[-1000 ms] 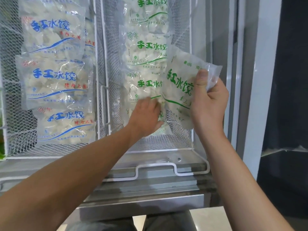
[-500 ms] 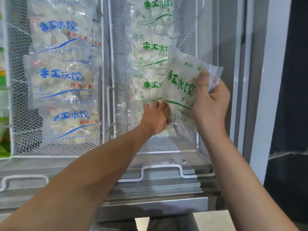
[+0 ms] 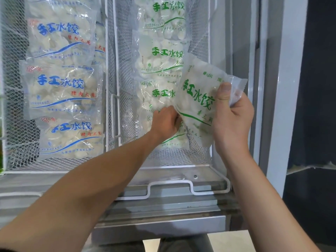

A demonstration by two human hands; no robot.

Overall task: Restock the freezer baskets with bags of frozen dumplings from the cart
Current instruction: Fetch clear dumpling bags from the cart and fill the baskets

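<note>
My right hand (image 3: 231, 115) grips a clear bag of dumplings with green print (image 3: 196, 104), held tilted over the right side of the right wire basket (image 3: 178, 159). My left hand (image 3: 166, 124) reaches into that basket, its fingers curled on the lowest green-print bag (image 3: 174, 140) of the row lying there. More green-print bags (image 3: 161, 57) lie above it in the same basket. The left wire basket (image 3: 12, 106) holds several blue-print dumpling bags (image 3: 60, 88). The cart is out of sight.
A white wire handle (image 3: 171, 188) juts from the front of the right basket above the steel freezer ledge (image 3: 163, 222). The freezer's white frame (image 3: 272, 88) rises right of my right hand, with a dark area beyond it.
My left hand has slid up and right along the lowest bag, under the edge of the held bag. My right hand has kept the green-print bag almost still.
</note>
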